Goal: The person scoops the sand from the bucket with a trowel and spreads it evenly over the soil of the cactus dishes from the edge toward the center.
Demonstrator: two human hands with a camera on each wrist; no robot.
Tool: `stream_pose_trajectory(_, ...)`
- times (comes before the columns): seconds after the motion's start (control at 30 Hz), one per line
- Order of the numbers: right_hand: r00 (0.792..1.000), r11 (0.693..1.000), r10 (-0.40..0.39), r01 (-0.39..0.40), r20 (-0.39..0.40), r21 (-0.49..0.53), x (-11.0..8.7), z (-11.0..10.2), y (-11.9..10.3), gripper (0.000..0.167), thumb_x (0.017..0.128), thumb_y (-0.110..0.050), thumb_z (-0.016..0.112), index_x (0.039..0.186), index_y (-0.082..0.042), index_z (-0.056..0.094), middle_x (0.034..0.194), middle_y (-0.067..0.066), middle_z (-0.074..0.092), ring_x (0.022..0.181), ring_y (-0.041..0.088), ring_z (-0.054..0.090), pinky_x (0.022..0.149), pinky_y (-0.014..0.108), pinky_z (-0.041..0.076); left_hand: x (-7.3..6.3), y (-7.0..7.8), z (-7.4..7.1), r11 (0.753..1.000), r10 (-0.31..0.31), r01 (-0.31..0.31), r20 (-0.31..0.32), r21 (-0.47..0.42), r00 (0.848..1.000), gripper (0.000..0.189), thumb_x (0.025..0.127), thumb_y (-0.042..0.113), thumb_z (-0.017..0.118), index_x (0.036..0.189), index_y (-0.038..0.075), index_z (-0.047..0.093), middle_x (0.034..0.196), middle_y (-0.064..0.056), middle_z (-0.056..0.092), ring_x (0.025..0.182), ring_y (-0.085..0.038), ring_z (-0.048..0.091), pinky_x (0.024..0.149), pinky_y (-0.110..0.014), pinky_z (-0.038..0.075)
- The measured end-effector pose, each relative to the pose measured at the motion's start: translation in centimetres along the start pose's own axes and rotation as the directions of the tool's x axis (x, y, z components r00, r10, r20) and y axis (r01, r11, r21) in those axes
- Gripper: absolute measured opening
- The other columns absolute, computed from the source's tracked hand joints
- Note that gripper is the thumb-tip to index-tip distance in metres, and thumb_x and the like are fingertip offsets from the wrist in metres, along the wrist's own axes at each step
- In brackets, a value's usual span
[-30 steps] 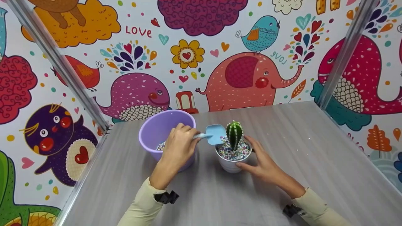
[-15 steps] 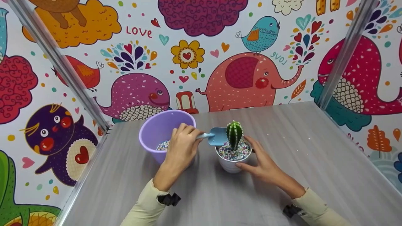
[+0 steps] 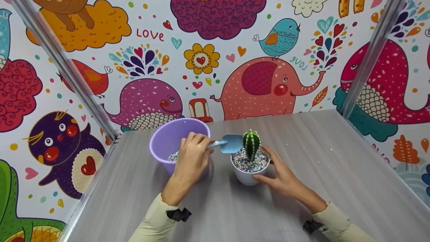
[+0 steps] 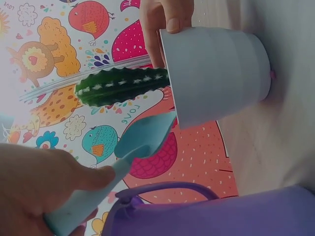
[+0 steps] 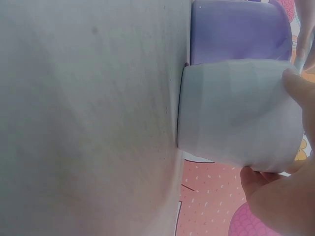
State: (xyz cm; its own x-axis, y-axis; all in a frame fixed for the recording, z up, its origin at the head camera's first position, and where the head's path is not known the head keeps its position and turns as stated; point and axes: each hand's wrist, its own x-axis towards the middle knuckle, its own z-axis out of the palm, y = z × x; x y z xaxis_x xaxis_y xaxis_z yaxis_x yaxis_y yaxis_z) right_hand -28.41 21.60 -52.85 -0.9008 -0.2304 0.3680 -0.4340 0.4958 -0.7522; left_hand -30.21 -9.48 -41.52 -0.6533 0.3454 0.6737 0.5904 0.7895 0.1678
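Note:
My left hand [image 3: 193, 156] grips the handle of a light blue toy shovel [image 3: 231, 143]; its blade is bare and sits right at the left rim of a white ribbed pot [image 3: 248, 178]. In the left wrist view the shovel tip [image 4: 170, 120] overlaps the pot's rim. A green cactus [image 3: 251, 145] stands upright in the pot, in small multicoloured pebbles [image 3: 250, 163]. My right hand [image 3: 285, 176] holds the pot by its right side, thumb at the front and fingers behind the rim. In the right wrist view the white pot [image 5: 241, 113] stands on the table.
A purple bucket [image 3: 158, 148] with more pebbles [image 3: 173, 156] stands left of the pot, partly behind my left hand. A few pebbles [image 3: 331, 149] lie scattered on the grey wooden table [image 3: 302, 134]. A cartoon-printed wall [image 3: 201, 27] with metal posts rises behind it.
The shovel first moved right over the pot's rim and its blade tilted, then drew slightly back left, with no pebbles showing on it now. My right hand and the pot have stayed put.

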Motion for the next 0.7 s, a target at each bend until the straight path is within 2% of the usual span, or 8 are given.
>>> stream_pose_trajectory(0.17, 0.999, 0.998, 0.051, -0.051, 0.011, 0.026, -0.1, -0.1, -0.1, 0.114, 0.086, -0.044, 0.092, 0.173, -0.016, 0.022, 0.175, 0.011, 0.033, 0.145, 0.037, 0.053, 0.116, 0.065, 0.046, -0.1, -0.5, -0.3, 1.0, -0.017, 0.016, -0.034, -0.008, 0.999, 0.017, 0.096, 0.018, 0.082, 0.112, 0.012, 0.083, 0.104, -0.005, 0.077, 0.099, -0.026, 0.062, 0.079, -0.04, 0.045)
stream_pose_trajectory(0.33, 0.997, 0.996, 0.079, -0.08, 0.016, 0.035, -0.2, -0.2, -0.1, 0.117, 0.086, -0.046, 0.091, 0.174, -0.018, 0.019, 0.176, 0.012, 0.031, 0.145, 0.039, 0.053, 0.118, 0.068, 0.043, -0.2, -1.2, -0.7, 0.998, -0.05, 0.048, -0.046, -0.051, 0.998, 0.017, 0.096, 0.015, 0.082, 0.113, 0.011, 0.082, 0.106, -0.005, 0.077, 0.1, -0.028, 0.063, 0.082, -0.042, 0.046)
stream_pose_trajectory(0.7, 0.999, 0.998, 0.052, -0.052, -0.001, 0.035, -0.1, -0.1, 0.0, 0.111, 0.086, -0.041, 0.093, 0.172, -0.016, 0.027, 0.169, 0.02, 0.04, 0.142, 0.041, 0.057, 0.116, 0.068, 0.044, -0.6, -3.7, -1.5, 0.974, -0.167, 0.153, -0.071, -0.165, 0.983, 0.019, 0.097, 0.014, 0.081, 0.116, 0.008, 0.081, 0.107, -0.009, 0.077, 0.1, -0.028, 0.063, 0.092, -0.044, 0.049)
